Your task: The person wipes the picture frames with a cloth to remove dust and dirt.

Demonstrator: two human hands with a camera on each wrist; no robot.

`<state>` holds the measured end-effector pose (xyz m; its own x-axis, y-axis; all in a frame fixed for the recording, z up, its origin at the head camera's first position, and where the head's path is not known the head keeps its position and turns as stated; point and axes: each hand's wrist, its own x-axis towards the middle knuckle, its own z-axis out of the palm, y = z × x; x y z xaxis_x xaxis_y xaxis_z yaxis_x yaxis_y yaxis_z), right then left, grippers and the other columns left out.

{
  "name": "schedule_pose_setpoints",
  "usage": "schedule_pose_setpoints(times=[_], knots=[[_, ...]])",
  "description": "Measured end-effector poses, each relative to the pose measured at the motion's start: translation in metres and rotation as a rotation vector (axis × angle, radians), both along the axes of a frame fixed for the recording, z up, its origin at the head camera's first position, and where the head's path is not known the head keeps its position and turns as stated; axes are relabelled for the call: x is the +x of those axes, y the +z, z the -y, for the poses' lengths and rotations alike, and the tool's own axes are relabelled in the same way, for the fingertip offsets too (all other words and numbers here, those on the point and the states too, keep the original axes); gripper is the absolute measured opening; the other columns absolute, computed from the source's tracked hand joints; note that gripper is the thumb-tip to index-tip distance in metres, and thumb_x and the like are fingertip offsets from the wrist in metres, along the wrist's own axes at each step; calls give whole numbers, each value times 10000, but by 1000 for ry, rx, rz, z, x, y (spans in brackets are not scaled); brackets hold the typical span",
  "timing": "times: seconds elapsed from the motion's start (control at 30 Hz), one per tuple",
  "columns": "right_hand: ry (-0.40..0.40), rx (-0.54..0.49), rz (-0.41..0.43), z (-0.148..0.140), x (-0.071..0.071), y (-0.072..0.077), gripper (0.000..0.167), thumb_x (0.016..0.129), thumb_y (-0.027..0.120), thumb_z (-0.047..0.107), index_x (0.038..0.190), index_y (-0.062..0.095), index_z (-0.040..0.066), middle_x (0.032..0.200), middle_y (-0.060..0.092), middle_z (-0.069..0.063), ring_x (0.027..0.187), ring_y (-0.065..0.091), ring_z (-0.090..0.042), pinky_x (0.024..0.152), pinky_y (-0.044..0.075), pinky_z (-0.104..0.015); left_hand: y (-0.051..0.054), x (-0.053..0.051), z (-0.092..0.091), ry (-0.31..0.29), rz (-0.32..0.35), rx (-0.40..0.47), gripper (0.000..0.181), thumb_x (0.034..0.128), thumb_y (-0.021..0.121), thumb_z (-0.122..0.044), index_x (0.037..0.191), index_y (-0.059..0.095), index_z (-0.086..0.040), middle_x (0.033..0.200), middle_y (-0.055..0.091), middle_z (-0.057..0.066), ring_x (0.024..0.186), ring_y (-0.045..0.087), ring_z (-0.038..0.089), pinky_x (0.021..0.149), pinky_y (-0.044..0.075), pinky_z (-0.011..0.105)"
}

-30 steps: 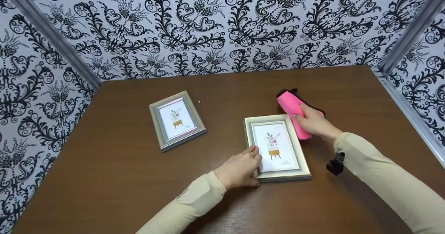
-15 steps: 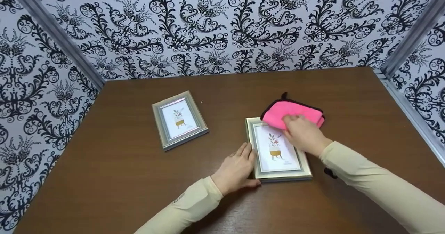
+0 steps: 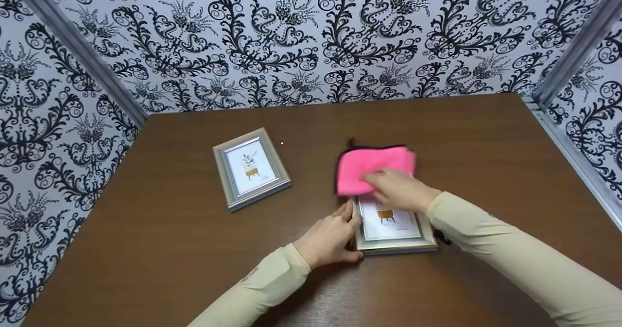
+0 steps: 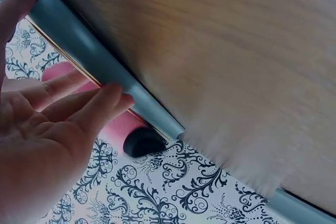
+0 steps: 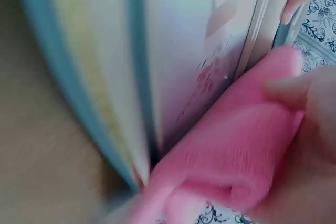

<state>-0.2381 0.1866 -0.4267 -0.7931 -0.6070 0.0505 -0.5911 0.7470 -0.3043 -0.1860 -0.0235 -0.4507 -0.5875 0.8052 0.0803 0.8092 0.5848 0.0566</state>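
Currently, your right hand (image 3: 401,189) is gripping the folded, black-edged pink cloth (image 3: 357,166) over the far end of the silvery rectangular picture frame (image 3: 397,246). Your left hand (image 3: 330,238) is touching the frame's left side, thumb spread wide.

From my seat I see that the cloth (image 3: 352,171) is bright pink with a black edge. The nearer frame (image 3: 396,246) is pale gold, with grey-blue sides; its picture (image 3: 403,230) is white and has a yellow-brown pot (image 3: 386,214). The farther frame (image 3: 227,179) is silver-beige. Both sleeves (image 3: 515,249) look cream to me. The table (image 3: 170,249) is brown with fine wood lines, and the wall (image 3: 311,40) is white, covered with black curls and flowers.
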Motion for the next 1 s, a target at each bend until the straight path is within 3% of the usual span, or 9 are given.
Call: schedule_pose_setpoints(times=[0.13,0.3,0.37,0.5,0.6,0.73,0.9,1.0], knots=[[126,-71,70,4,-2,-1,390,945,517,16,1333,540,-14,1318,555,-198,1236,486,-380,1044,352,-509,-1,1,-1,-14,-5,11,507,748,794,-447,1008,576,-70,1203,580,186,1053,599,272,810,538,300],[191,-51,75,-4,-4,1,433,923,515,-26,1354,533,12,1364,530,-161,1268,455,-379,1060,321,-527,0,3,-2,-14,-24,13,474,738,805,-431,958,587,-72,937,591,61,819,593,194,670,539,285],[207,-36,53,-11,-5,2,451,903,527,-43,1349,542,21,1363,538,-141,1267,458,-378,1058,322,-530,0,3,-2,-15,-45,11,484,736,804,-443,955,585,-71,937,604,69,858,613,215,678,549,295],[200,50,-35,-31,-5,1,484,837,611,-72,1309,584,32,1337,565,-118,1254,470,-376,1049,327,-542,-1,3,-4,-9,-83,-10,522,744,785,-490,976,590,-65,1163,616,219,1088,606,305,740,564,323],[144,143,-126,-44,-2,3,463,805,655,-75,1255,626,33,1282,604,-123,1204,516,-368,1012,365,-555,-1,3,-4,4,-94,-36,544,746,776,-509,994,600,-58,1283,527,312,1182,552,340,736,566,343],[0,246,-225,-46,8,9,325,815,635,-47,1123,688,39,1126,675,-125,1022,611,-351,856,470,-542,2,3,-5,17,-98,-59,560,738,783,-510,1017,611,-57,1273,534,293,1172,560,330,716,570,340],[-131,321,-264,-26,21,10,126,796,647,-31,919,648,-10,800,634,-142,678,577,-334,557,471,-453,3,3,-4,21,-80,-68,566,744,785,-495,1039,615,-43,1272,530,298,1167,562,344,744,565,352],[-168,321,-242,-12,24,8,90,830,631,-20,914,621,-51,732,593,-156,597,542,-316,507,474,-428,4,2,-3,9,-80,-57,559,740,788,-492,1027,617,-44,1258,538,294,1157,568,340,739,566,350]])
